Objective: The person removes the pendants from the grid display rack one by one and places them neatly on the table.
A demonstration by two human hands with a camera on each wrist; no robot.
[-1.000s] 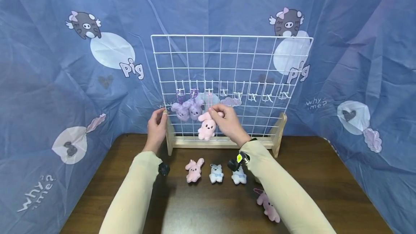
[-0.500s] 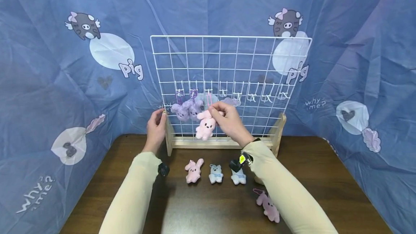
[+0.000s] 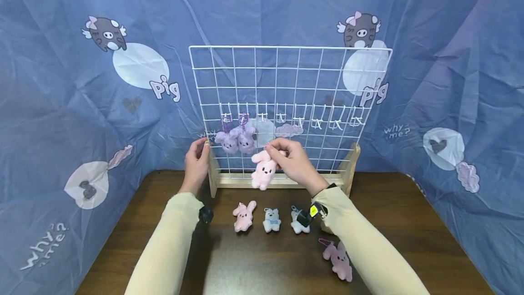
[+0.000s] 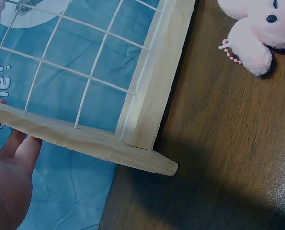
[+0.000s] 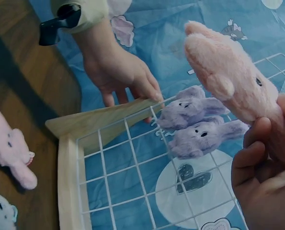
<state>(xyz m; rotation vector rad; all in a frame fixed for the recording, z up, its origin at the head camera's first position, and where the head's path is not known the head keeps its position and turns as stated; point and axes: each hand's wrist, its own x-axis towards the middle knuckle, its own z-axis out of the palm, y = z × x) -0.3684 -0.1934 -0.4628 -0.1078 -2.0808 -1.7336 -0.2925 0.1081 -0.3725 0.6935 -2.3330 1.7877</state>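
Note:
My right hand (image 3: 295, 160) pinches a pink bunny plush charm (image 3: 263, 174) by its upper part, in front of the white wire grid rack (image 3: 286, 67). In the right wrist view the bunny (image 5: 233, 72) lies sideways between thumb and fingers, below a row of white hooks (image 3: 299, 122). Its hanging loop is mostly hidden by the hand. My left hand (image 3: 197, 160) grips the left wooden side post (image 4: 75, 139) of the rack, its fingers reaching behind the wood. Two purple plush charms (image 3: 235, 140) hang side by side on the leftmost hooks.
On the brown table (image 3: 245, 267) lie a pink bunny charm (image 3: 244, 216), two pale blue bear charms (image 3: 272, 220) and a darker pink bunny charm (image 3: 339, 261) beside the right forearm. Behind the rack hangs a blue printed cloth (image 3: 229, 3).
My right hand has moved down and slightly right with the pink bunny. Its pink loop, earlier stretched up to the third hook, no longer shows there. The left hand stays in place.

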